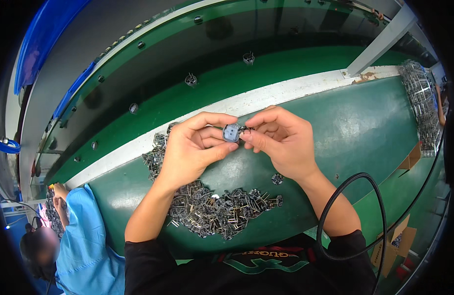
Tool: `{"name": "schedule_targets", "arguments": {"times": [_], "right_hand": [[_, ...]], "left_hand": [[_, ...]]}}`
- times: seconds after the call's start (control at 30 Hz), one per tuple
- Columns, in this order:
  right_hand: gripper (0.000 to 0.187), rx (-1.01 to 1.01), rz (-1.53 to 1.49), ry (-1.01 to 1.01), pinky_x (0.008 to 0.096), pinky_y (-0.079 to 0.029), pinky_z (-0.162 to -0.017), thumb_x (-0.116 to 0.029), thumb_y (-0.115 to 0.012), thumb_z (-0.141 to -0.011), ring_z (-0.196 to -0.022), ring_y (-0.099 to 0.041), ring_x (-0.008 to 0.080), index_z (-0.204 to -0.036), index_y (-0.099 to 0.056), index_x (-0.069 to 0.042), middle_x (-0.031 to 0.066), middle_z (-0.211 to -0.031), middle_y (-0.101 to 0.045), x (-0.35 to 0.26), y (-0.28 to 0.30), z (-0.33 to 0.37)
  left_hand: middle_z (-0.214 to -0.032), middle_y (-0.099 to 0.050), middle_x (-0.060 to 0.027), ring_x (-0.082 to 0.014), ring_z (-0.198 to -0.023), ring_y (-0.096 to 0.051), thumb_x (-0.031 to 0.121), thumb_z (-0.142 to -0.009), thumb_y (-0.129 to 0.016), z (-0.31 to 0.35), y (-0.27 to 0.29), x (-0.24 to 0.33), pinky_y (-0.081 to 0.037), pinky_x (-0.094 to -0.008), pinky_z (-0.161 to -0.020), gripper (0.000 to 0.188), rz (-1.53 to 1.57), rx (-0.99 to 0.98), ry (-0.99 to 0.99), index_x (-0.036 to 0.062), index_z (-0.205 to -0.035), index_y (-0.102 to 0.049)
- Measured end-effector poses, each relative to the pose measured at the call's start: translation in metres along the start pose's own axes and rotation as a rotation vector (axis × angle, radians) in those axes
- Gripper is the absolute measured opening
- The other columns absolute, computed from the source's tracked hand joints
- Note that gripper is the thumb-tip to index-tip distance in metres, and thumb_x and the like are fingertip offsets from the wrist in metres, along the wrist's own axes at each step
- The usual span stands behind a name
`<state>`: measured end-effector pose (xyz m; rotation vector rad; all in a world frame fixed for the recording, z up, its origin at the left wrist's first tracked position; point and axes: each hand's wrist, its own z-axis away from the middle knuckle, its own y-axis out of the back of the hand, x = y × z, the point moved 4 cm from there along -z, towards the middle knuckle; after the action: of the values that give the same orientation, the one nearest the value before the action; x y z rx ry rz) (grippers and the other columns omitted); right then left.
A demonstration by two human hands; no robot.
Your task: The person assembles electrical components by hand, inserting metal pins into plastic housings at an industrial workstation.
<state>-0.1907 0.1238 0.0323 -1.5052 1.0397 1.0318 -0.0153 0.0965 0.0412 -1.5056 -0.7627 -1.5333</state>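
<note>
In front of me, above the green tabletop (345, 118), my left hand (185, 150) pinches a round grey-blue plastic housing (230, 132) by its rim, its face with small holes showing. My right hand (288, 142) is closed on a small dark part with metal pins (245, 132), held against the housing's right side. Fingertips hide some of where the two meet. Below my hands lies a heap of small black parts with metal prongs (222, 214). More such parts (154, 160) lie left of my left hand, and a single dark part (277, 178) sits near my right wrist.
Beyond a white rail (227, 106), a green conveyor belt (296, 61) carries several spaced-out parts. Stacked metal-looking pieces (419, 105) stand at the far right. A black cable (383, 211) loops near my right arm; an open cardboard box (396, 246) is below. A blue-clad person (86, 241) works at left.
</note>
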Motion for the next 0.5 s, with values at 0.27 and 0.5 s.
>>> {"name": "schedule_targets", "arguments": {"times": [0.27,0.5], "right_hand": [[0.014,0.168,0.36,0.412,0.021,-0.049,-0.058,0.002,-0.075,-0.082,-0.07,-0.061,0.0087,-0.094,-0.068,0.0,0.007,-0.088,-0.063,0.001,-0.009,0.008],[0.012,0.227,0.25,0.443,0.0209,-0.046,-0.053,0.003,-0.076,-0.08,-0.065,-0.057,0.0079,-0.088,-0.066,0.0,0.0076,-0.087,-0.062,0.008,-0.017,0.011]], "left_hand": [[-0.096,-0.067,-0.0078,-0.0119,-0.084,-0.067,-0.009,-0.076,-0.078,0.006,-0.012,-0.002,-0.058,-0.0245,-0.076,0.042,-0.292,0.151,-0.317,-0.0032,-0.113,-0.058],[-0.092,-0.068,-0.0112,-0.0122,-0.079,-0.069,-0.003,-0.075,-0.082,0.014,-0.014,-0.005,-0.058,-0.0235,-0.071,0.04,-0.206,0.223,-0.228,-0.0006,-0.101,-0.052]]}}
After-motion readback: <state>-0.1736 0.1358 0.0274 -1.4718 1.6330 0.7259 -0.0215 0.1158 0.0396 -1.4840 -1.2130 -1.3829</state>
